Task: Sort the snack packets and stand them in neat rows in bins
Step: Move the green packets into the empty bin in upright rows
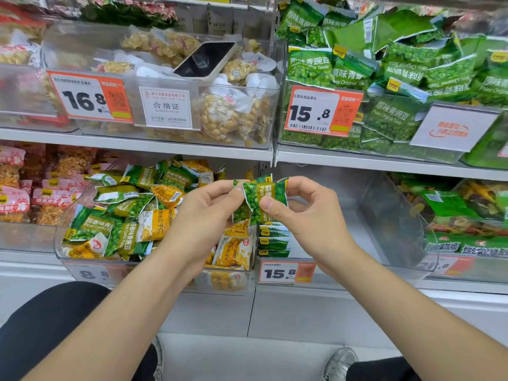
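Observation:
Both hands hold a small bunch of green garlic pea packets [257,199] in front of the lower shelf. My left hand [209,207] pinches the bunch's left edge, and my right hand [305,213] pinches its right side between thumb and fingers. Below the bunch, a short row of green packets [273,240] stands upright in a clear bin [368,215]. To the left, another clear bin [59,237] holds a loose jumble of green pea packets [93,224] and yellow seed packets [154,224].
The upper shelf carries a bin of pale nut packets [228,116] with a phone [204,60] lying on top, and a bin heaped with green pea packets [395,72]. Mixed packets [453,215] fill the lower right bin. Pink packets [16,199] sit far left. My knees and a shoe [339,362] show below.

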`<action>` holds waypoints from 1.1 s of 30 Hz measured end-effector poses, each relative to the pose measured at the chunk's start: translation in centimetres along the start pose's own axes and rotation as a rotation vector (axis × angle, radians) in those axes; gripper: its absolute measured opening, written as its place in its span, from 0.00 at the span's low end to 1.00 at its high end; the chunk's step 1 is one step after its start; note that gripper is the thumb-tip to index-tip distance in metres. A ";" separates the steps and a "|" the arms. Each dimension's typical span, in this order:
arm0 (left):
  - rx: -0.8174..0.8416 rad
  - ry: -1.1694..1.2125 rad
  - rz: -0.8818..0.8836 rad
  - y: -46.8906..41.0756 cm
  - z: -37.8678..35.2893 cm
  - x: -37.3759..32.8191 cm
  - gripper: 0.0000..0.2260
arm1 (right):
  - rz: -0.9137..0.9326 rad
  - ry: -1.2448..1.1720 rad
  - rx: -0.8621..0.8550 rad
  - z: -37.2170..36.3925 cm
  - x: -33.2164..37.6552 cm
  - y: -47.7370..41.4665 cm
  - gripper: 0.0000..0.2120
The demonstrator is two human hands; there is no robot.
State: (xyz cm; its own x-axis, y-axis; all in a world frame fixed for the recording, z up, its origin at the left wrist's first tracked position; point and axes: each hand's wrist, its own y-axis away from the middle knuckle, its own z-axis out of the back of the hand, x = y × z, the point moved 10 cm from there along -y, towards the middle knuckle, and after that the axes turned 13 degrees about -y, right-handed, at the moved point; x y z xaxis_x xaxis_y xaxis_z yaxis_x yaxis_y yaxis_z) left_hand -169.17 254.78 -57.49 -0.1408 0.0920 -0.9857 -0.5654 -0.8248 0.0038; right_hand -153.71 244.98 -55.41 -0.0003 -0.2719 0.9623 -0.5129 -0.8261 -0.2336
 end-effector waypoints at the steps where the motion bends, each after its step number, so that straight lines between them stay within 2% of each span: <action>1: 0.018 0.006 -0.001 0.0 -0.1 0.0 0.10 | 0.005 0.024 -0.013 0.3 0.1 -0.1 0.17; 4: 0.073 0.055 0.002 0.2 -0.7 0.0 0.10 | 0.027 0.079 -0.030 1.0 0.6 -0.4 0.23; 6: 0.108 0.107 0.002 0.4 -1.2 -0.1 0.10 | 0.024 0.086 0.019 0.8 0.6 -0.7 0.26; 11: 0.146 0.268 0.003 1.1 -2.3 -0.9 0.13 | 0.104 0.341 0.131 0.4 1.0 -1.2 0.15; 13: 0.150 0.142 -0.059 1.4 -2.4 -1.3 0.14 | 0.114 0.401 0.174 0.6 1.1 -1.3 0.16; 15: 0.136 0.001 -0.106 1.5 -2.3 -1.5 0.14 | 0.053 0.321 0.223 0.8 1.0 -1.2 0.17; 20: 0.168 -0.064 -0.104 1.2 -3.0 -1.2 0.16 | -0.062 0.201 0.244 2.0 1.2 -0.8 0.15; 24: 0.102 -0.236 -0.166 1.0 -3.3 -1.2 0.15 | -0.178 0.212 0.354 2.0 0.4 0.1 0.14; 26: 0.016 -0.424 -0.253 0.8 -3.3 -1.6 0.14 | -0.189 0.264 0.307 3.2 0.0 -0.4 0.13; 27: -0.038 -0.545 -0.301 0.7 -3.2 -1.8 0.14 | -0.176 0.333 0.252 4.4 -0.2 -1.2 0.12; 29: -0.119 -0.773 -0.376 0.5 -3.5 -1.9 0.15 | -0.106 0.630 0.121 7.2 -0.4 -3.0 0.12; 31: -0.137 -0.872 -0.390 0.0 -4.1 -1.5 0.16 | -0.069 0.960 0.028 9.7 -1.2 -4.5 0.15; 33: -0.115 -0.937 -0.358 -0.8 -4.9 -0.8 0.21 | -0.100 1.119 0.006 11.4 -3.3 -5.9 0.19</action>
State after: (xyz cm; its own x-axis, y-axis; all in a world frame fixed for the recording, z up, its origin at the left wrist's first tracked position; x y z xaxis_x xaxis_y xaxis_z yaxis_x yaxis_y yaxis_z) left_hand -164.68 252.63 -57.51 -0.5879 0.7051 -0.3966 -0.6249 -0.7071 -0.3309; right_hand -140.91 245.15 -58.74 -0.7315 0.3894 0.5597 -0.5496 -0.8226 -0.1459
